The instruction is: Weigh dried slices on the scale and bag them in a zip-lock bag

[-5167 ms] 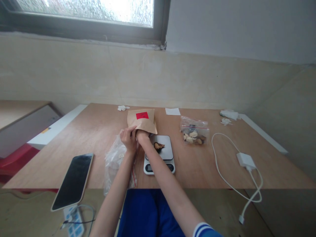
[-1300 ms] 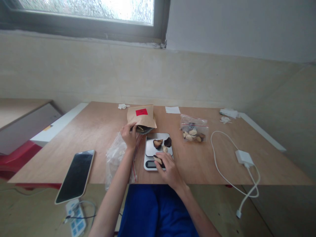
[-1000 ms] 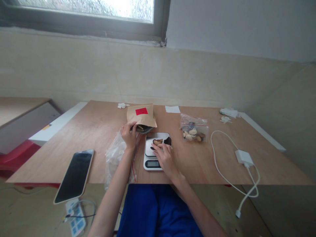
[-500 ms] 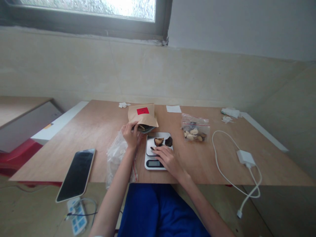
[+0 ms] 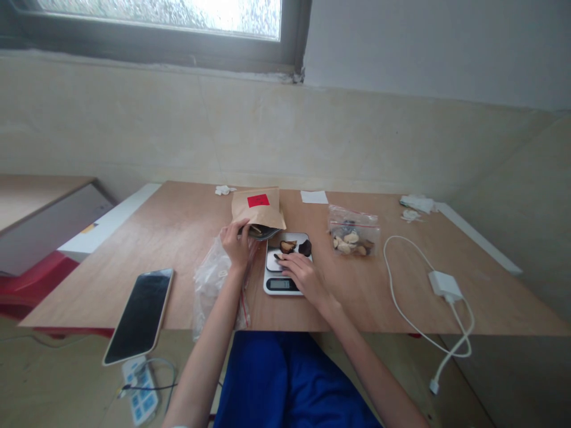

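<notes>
My left hand point(image 5: 235, 244) pinches the open mouth of a brown paper bag point(image 5: 243, 205) with a red label; dried pieces show in its opening. Just in front stands a white digital kitchen scale point(image 5: 270, 284), its display facing me. Two dark brown, curled dried pieces lie on the plate: one with a lighter inside point(image 5: 288, 246), the other almost black point(image 5: 305, 248). My right hand point(image 5: 306, 276) is over the plate's front right part, fingers closed together, a small dark dried slice point(image 5: 277, 257) at the fingertips. Beneath my left forearm is a clear zip bag point(image 5: 209, 285).
To the right sits a clear zip bag of pale and dark dried slices point(image 5: 352, 241). A white charger with its cable point(image 5: 445, 285) lies farther right. A phone point(image 5: 140, 315) overhangs the front left edge. White paper point(image 5: 314, 197) and crumpled tissues point(image 5: 417, 204) lie at the back.
The scale has slid a little away from me, with the dried pieces on it. My right hand has moved forward along with it. My left hand stays at the paper bag.
</notes>
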Motion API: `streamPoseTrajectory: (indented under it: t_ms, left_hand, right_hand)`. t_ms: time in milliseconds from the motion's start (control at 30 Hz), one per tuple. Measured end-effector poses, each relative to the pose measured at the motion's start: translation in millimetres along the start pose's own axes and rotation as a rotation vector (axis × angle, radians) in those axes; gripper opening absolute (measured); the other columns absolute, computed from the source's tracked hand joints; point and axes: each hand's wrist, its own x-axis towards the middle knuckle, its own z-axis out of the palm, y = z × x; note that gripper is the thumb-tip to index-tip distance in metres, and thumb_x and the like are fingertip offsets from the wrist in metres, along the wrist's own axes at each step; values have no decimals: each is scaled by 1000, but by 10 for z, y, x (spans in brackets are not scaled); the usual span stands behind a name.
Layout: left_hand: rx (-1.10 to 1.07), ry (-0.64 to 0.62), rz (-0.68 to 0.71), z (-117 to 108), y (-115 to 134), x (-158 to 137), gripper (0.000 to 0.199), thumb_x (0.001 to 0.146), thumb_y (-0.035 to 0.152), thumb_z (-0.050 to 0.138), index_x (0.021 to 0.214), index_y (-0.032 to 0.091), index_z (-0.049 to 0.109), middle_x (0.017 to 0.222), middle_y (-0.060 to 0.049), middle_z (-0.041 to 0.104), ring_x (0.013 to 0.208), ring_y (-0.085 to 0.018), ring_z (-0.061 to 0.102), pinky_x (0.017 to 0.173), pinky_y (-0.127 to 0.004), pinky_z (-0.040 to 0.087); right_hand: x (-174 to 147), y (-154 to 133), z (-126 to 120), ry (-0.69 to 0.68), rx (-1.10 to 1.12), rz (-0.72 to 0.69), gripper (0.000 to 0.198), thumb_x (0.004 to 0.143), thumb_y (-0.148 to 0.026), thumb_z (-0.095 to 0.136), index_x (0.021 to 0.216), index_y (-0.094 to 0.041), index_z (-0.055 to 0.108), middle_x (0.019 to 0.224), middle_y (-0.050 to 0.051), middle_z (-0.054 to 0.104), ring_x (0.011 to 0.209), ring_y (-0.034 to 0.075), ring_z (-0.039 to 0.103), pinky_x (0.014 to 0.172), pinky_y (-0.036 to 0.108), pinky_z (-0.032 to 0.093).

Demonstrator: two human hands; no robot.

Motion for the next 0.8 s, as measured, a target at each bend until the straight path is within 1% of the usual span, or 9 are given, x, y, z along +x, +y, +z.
streamPoseTrajectory:
  t_ms: [100, 200, 333, 433, 533, 567, 633, 733, 800]
  left_hand:
    - [-4, 4, -21, 3, 0, -2, 20, 85, 34, 49, 86, 22, 65, 86, -3, 69, 82, -18, 58, 82, -33, 39]
    - [-12, 5, -12, -1, 12, 2, 21, 86, 35, 49, 86, 22, 65, 86, -3, 69, 81, -18, 58, 81, -32, 39]
    - [-22, 2, -4, -10, 35, 15, 22, 85, 35, 49, 85, 21, 66, 85, -3, 69, 79, -18, 58, 80, -32, 39]
    - [-30, 3, -2, -13, 46, 22, 20, 85, 35, 50, 85, 22, 66, 85, -3, 69, 79, -17, 58, 80, -32, 39]
    - [-42, 6, -17, -11, 44, 20, 19, 84, 34, 51, 85, 22, 66, 86, -3, 69, 80, -18, 58, 81, -33, 39]
    - [-45, 3, -26, -10, 40, 18, 18, 84, 34, 51, 85, 22, 66, 86, -3, 69, 80, -18, 58, 81, -33, 39]
    - [-48, -2, -43, -7, 31, 15, 18, 84, 33, 51, 86, 22, 66, 86, -3, 69, 81, -18, 58, 81, -33, 39]
    - [-52, 5, -50, -5, 25, 14, 19, 84, 33, 52, 86, 22, 66, 86, -3, 69, 81, -18, 59, 81, -33, 40]
    - [-55, 8, -48, -6, 30, 19, 19, 83, 34, 52, 86, 22, 67, 85, -3, 70, 79, -17, 59, 80, -32, 40]
  right_hand:
    - [26, 38, 29, 3, -20, 8, 24, 84, -14, 55, 107, -14, 62, 115, 9, 64, 107, 20, 56, 93, 36, 48]
    - [34, 49, 53, 4, -37, 16, 26, 84, -12, 54, 109, -14, 61, 115, 8, 64, 108, 19, 56, 92, 34, 49]
    - [92, 17, 4, -12, -78, -5, 24, 85, -16, 54, 107, -17, 62, 112, 7, 65, 106, 21, 56, 92, 38, 48]
    - [254, -41, -113, 18, -48, -14, 22, 88, -23, 51, 105, -17, 63, 111, 8, 65, 106, 21, 56, 93, 38, 46]
    - [516, -101, -213, 43, 40, 1, 25, 91, -19, 42, 105, -16, 62, 107, 8, 65, 106, 18, 56, 95, 34, 44]
    - [611, -117, -224, 12, 68, 3, 27, 91, -16, 39, 107, -16, 61, 108, 8, 65, 107, 17, 56, 96, 33, 44]
    - [789, -143, -204, -118, 80, 6, 31, 89, -9, 37, 111, -13, 59, 112, 9, 64, 110, 17, 55, 97, 32, 42]
    - [992, -178, -96, -328, -4, 50, 40, 84, 1, 36, 119, -6, 53, 123, 15, 57, 117, 19, 51, 101, 32, 39]
    - [1081, -203, -5, -429, -69, 119, 43, 83, 2, 36, 123, -5, 50, 127, 16, 54, 119, 20, 49, 101, 32, 38]
